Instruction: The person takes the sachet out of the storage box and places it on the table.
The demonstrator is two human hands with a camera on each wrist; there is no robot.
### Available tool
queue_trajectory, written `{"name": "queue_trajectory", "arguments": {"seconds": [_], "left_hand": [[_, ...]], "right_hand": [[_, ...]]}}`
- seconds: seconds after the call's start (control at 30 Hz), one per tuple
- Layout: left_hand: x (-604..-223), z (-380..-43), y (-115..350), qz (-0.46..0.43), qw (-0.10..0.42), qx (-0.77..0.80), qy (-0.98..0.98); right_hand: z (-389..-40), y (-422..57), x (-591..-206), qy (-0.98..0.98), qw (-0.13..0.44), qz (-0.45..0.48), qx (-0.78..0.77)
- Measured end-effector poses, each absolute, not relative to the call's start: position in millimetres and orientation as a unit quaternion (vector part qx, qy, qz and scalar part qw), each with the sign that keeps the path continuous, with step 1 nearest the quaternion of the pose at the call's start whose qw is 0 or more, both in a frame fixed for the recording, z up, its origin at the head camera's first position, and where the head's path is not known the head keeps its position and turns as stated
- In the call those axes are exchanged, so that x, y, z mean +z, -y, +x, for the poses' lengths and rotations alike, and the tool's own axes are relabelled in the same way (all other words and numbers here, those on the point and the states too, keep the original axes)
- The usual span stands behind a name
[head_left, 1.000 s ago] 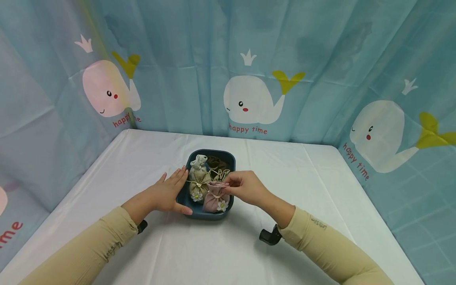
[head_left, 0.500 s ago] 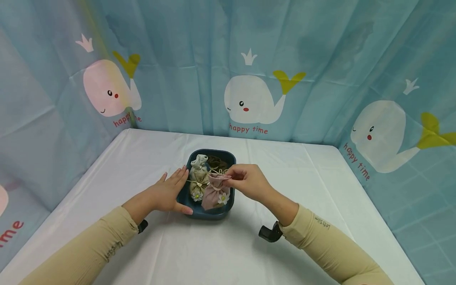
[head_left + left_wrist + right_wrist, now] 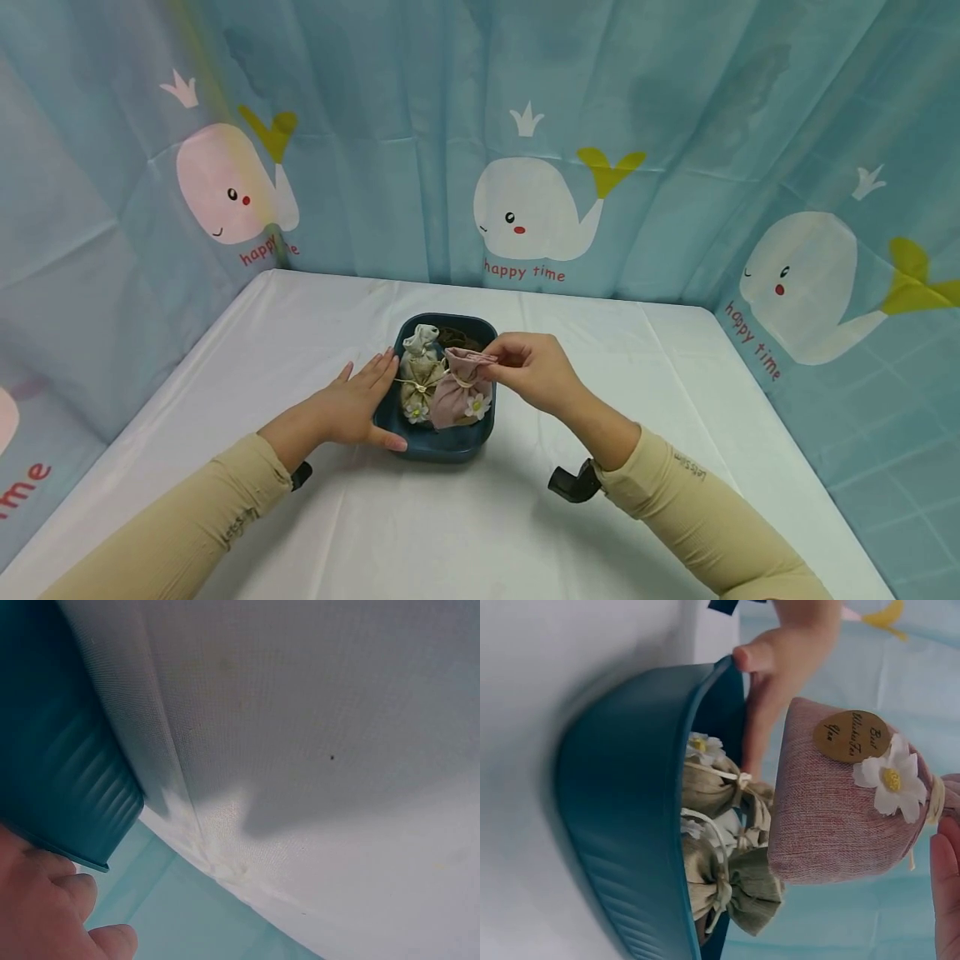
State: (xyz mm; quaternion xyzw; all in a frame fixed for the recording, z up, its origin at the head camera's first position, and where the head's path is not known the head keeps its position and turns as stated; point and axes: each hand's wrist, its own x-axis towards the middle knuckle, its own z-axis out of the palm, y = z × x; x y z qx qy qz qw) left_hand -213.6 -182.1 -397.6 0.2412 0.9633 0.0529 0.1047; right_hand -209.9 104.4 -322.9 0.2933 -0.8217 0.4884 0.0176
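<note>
My right hand (image 3: 536,371) pinches the gathered top of a pink drawstring pouch (image 3: 459,392). In the right wrist view the pink pouch (image 3: 840,802) hangs above the rim of a dark blue plastic basket (image 3: 630,772), showing a white flower and a round brown tag. Inside the basket sit a tan pouch (image 3: 705,784) with a flower, an olive-green pouch (image 3: 754,892) and a pale pouch (image 3: 422,340); the pink one partly hides them from the head camera. My left hand (image 3: 351,407) rests with fingers spread against the basket's left rim, thumb at the front corner.
The basket stands on a white cloth-covered table (image 3: 600,375). Behind and beside the table hangs a light blue curtain (image 3: 375,167) printed with whales. A black wrist camera (image 3: 576,482) juts out below my right sleeve.
My right hand has lifted the pink pouch up out of the basket, moving it slightly away and to the right. My left hand has stayed on the basket rim.
</note>
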Motion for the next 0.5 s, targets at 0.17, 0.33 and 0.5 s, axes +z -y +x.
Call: {"name": "queue_trajectory", "arguments": {"seconds": [0.17,0.33,0.5], "left_hand": [[-400.1,-215.0,182.4,0.241,0.104,0.047,-0.964],[-399.8,-215.1,182.1,0.241,0.106,0.05,-0.963],[-399.0,-214.3,183.0,0.244,0.104,0.048,-0.963]], "right_hand": [[-211.1,-106.8,-321.6,0.817,0.024,0.287,0.499],[-212.3,-109.8,-321.1,0.817,0.027,0.281,0.503],[-214.3,-116.4,-318.2,0.814,0.04,0.276,0.51]]}}
